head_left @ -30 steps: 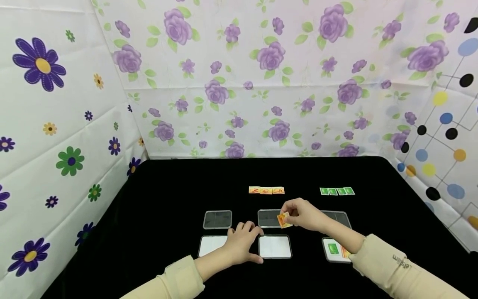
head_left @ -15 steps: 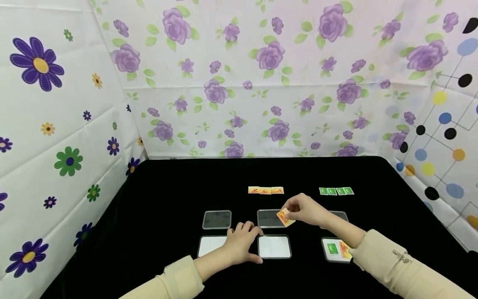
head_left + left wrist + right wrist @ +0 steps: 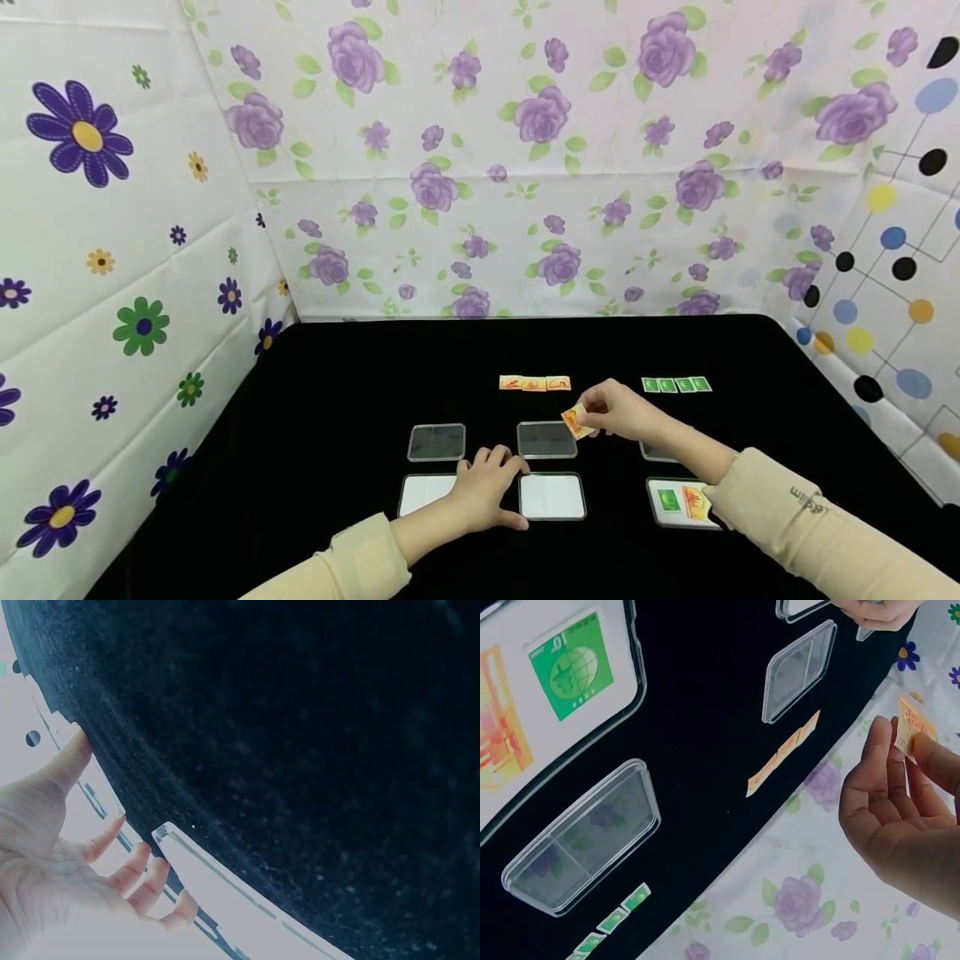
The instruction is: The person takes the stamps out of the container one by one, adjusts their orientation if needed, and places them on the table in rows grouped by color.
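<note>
An orange-and-yellow postage stamp (image 3: 574, 421) is pinched between thumb and fingers of my right hand (image 3: 622, 412), held above the right edge of the middle clear plastic lid (image 3: 546, 440). In the right wrist view the stamp (image 3: 913, 724) stands upright at the fingertips. My left hand (image 3: 486, 492) has its fingers spread beside the middle white-lined case (image 3: 552, 496), with thumb and a fingertip near that case's left edge. The left white-lined case (image 3: 423, 492) is partly hidden by this hand. In the right case (image 3: 678, 517) lie a green stamp (image 3: 667, 500) and an orange stamp (image 3: 696, 502).
Farther back, a row of orange stamps (image 3: 535, 383) and a row of several green stamps (image 3: 676, 384) lie on the black cloth (image 3: 360, 367). Another clear lid (image 3: 437, 442) is at left; my right forearm covers much of the right clear lid (image 3: 592, 840). Patterned curtains enclose the table.
My right hand has shifted away from me and slightly right with the orange stamp, uncovering more of the middle lid. The left hand stays where it was.
</note>
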`<state>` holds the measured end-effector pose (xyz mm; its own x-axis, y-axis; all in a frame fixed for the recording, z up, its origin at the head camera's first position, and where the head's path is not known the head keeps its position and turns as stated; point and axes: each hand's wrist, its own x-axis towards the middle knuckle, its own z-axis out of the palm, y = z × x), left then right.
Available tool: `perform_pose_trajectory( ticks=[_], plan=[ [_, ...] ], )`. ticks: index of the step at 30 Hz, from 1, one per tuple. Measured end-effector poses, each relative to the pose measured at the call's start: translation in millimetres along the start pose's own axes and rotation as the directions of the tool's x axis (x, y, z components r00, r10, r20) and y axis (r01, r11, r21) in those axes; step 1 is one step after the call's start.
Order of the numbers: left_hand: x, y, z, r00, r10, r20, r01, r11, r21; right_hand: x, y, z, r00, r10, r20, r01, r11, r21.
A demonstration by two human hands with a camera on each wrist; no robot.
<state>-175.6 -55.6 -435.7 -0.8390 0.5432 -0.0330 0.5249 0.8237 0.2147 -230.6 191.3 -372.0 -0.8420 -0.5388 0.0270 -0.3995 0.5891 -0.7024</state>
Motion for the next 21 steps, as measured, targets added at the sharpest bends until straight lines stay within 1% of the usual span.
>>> perform_pose_trajectory(
  ticks=[6, 10, 15, 21],
  plan=[
    [1.2, -1.0, -0.7, 1.0, 0.007, -0.007, -0.007, 1.0, 0.0, 2.9, 3, -5, 0.999, -0.016, -0.041, 0.016, 1.0, 0.0],
    [1.9, -1.5, -2.1, 1.0, 0.01, -0.018, -0.01, 1.0, 0.001, 9.3, 5, -12, 0.997, 0.0, -0.071, -0.001, 1.0, -0.01],
    [0.0, -0.4, -3.6, 1.0, 0.007, -0.013, -0.007, 1.0, -0.003, 16.2, 10, -20, 0.998, 0.019, -0.067, -0.021, 0.999, -0.031],
    [-1.8, 2.3, -5.1, 1.0, 0.008, -0.01, -0.008, 1.0, 0.004, 20.6, 13, -27, 0.997, 0.042, -0.062, -0.044, 0.999, -0.03]
  ],
)
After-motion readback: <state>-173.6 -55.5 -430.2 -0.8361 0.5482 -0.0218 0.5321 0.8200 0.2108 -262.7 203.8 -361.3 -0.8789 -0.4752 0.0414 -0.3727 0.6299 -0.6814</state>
